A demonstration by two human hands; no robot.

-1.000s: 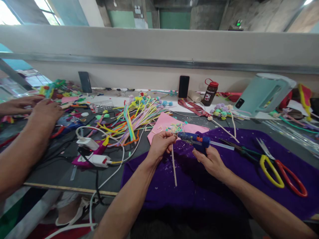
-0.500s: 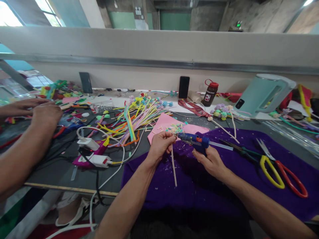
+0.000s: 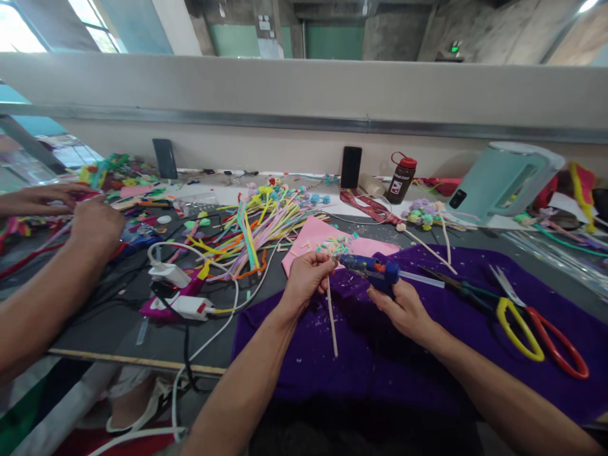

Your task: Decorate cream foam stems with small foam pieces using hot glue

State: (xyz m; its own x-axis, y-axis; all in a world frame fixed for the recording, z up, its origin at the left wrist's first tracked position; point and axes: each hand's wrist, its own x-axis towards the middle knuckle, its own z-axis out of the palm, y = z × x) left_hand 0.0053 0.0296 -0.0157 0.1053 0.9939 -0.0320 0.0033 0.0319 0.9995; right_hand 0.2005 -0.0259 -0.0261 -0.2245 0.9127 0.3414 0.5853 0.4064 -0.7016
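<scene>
My left hand (image 3: 308, 278) is curled tight, thumb and fingertips pinching the top of a thin pale stick (image 3: 331, 316), which hangs down and slightly right over the purple cloth (image 3: 380, 354). My right hand (image 3: 403, 309) is wrapped around the grip of a blue glue gun (image 3: 373, 269), fingers closed on it; I cannot tell from here whether a finger presses the trigger. The gun's nozzle points left and meets the stick's top right at my left fingertips, just above the cloth's far edge. A clear glue rod sticks out of the gun's back, toward the scissors.

By count: one stick in hand, one glue gun, two pairs of scissors on the right part of the cloth, one with yellow handles (image 3: 520, 326) and one with red handles (image 3: 558, 345). Beyond the cloth lie one pink sheet (image 3: 313, 233), a loose heap of coloured pipe cleaners (image 3: 256, 221) too tangled to count, two dark phones (image 3: 350, 166) propped against the wall, one brown bottle (image 3: 400, 178) and one pale green kettle (image 3: 503, 180).

Left of the cloth, another person's two hands (image 3: 95, 221) work among craft scraps; what they hold is hidden. The small thing at the stick's tip is covered by my fingers and the nozzle. The red scissor handles run close to the frame's edge.
</scene>
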